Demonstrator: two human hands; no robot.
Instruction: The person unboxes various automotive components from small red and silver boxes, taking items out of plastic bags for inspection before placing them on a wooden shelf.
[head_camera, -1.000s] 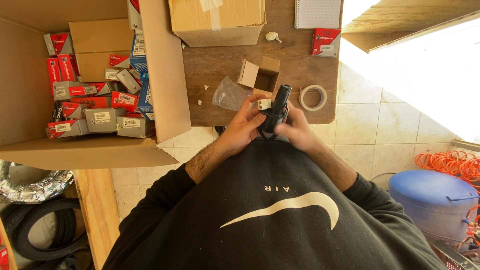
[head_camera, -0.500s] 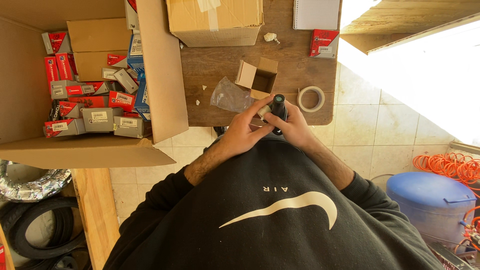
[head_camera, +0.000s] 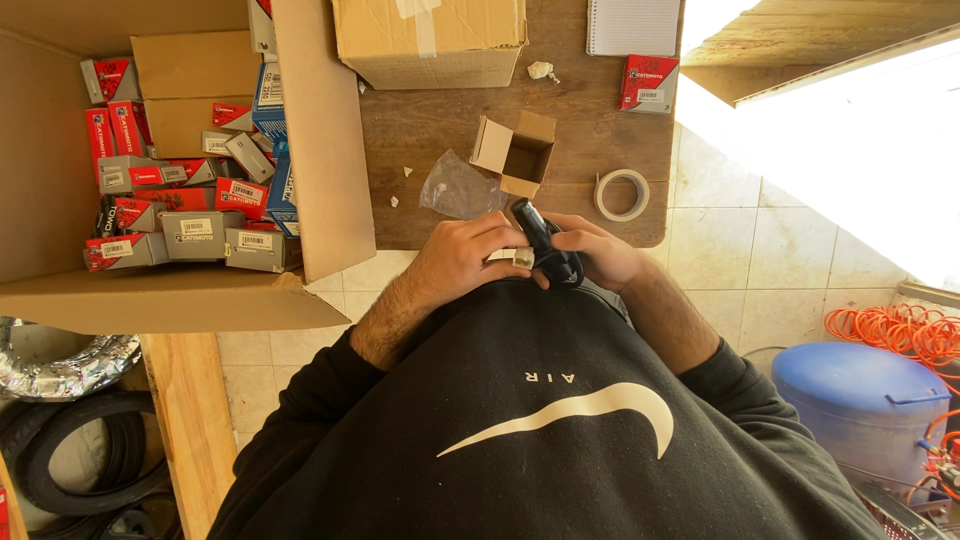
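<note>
— Looking at the big picture first: has anything shifted on the wooden table (head_camera: 440, 120)?

— No. The large open carton (head_camera: 180, 170) of red and grey small boxes, the plain cardboard box (head_camera: 430, 40) at the far edge, the small open box (head_camera: 515, 152), the clear plastic bag (head_camera: 455, 188) and the tape roll (head_camera: 622, 194) all lie where they lay a second ago.

— So what did change?

— The hands. A second ago the black part (head_camera: 545, 245) was held higher, standing up over the table's near edge. Now it has dropped lower and closer to the chest, tilted, its top pointing toward the small open box.

— Meaning?

— I'd judge the handling has moved from lifting it out to working on it up close.

— And the grip?

— The left hand (head_camera: 465, 258) is closed around its lower end and a small pale piece (head_camera: 515, 257); the right hand (head_camera: 600, 255) is curled around its other side.

— How does the part look?

— Black, elongated, cylindrical, slightly glossy, with a rounded top; finer detail is hidden by the fingers.
</note>
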